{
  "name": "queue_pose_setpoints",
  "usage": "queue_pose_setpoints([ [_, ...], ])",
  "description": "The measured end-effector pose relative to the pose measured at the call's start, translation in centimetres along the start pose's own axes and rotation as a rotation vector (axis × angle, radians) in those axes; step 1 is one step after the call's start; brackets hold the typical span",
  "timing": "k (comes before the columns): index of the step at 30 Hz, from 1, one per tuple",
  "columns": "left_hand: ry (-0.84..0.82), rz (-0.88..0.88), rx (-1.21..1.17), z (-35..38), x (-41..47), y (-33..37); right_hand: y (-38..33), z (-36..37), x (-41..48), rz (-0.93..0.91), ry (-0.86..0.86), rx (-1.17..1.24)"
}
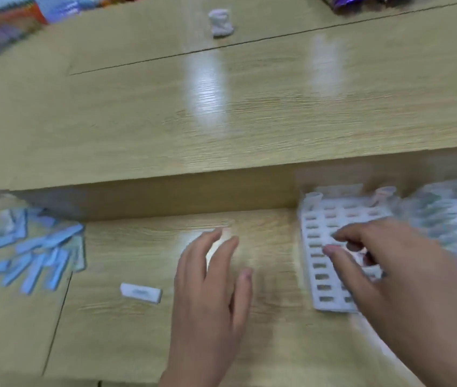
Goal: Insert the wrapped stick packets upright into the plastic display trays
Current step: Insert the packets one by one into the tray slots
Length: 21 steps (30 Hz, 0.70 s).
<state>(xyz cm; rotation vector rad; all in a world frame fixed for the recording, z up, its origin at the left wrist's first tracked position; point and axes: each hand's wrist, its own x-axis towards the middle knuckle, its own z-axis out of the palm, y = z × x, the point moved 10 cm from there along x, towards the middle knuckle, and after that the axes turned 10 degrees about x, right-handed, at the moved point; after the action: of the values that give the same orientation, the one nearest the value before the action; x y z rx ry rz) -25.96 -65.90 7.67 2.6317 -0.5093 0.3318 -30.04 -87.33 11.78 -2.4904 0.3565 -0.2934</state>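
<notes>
A white plastic display tray (pixel 322 258) with rows of small slots lies on the wooden table at the right. My right hand (pixel 395 277) is over it with fingers curled on its top; blur hides whether it grips the tray. My left hand (pixel 210 297) hovers over the bare table in the middle, fingers straight and holding nothing. A heap of blue wrapped stick packets (pixel 32 255) lies at the left. Further trays filled with packets (pixel 450 219) sit blurred at the far right.
A small white plastic piece (pixel 141 293) lies left of my left hand. A raised wooden shelf (pixel 221 113) runs across behind the work area, with a crumpled white object (pixel 221 23) on it. Colourful packages (pixel 6 20) sit at the back left.
</notes>
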Motion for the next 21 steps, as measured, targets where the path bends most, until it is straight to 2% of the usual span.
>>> queue_pose_setpoints([
  [2,0.009,-0.058,0.040,-1.4,-1.1,-4.6,-4.5,4.2,-0.7,-0.088,-0.044,0.005],
  [5,0.022,-0.162,0.072,-3.3,-3.0,-10.9,-10.1,11.7,-2.0,-0.205,-0.207,0.020],
  [9,-0.018,-0.342,0.171,-4.2,-5.8,-18.6,-14.7,20.5,-3.6,-0.267,-0.365,0.052],
  [11,-0.049,-0.360,0.232,-4.0,-6.5,-21.0,-16.0,23.4,-3.8,-0.279,-0.393,0.068],
  [16,-0.086,-0.258,0.254,-3.1,-6.8,-22.0,-16.5,26.1,-3.3,-0.249,-0.406,0.039],
  [21,-0.066,-0.216,0.204,-2.4,-6.3,-20.2,-13.6,23.0,-2.3,-0.092,-0.424,0.127],
])
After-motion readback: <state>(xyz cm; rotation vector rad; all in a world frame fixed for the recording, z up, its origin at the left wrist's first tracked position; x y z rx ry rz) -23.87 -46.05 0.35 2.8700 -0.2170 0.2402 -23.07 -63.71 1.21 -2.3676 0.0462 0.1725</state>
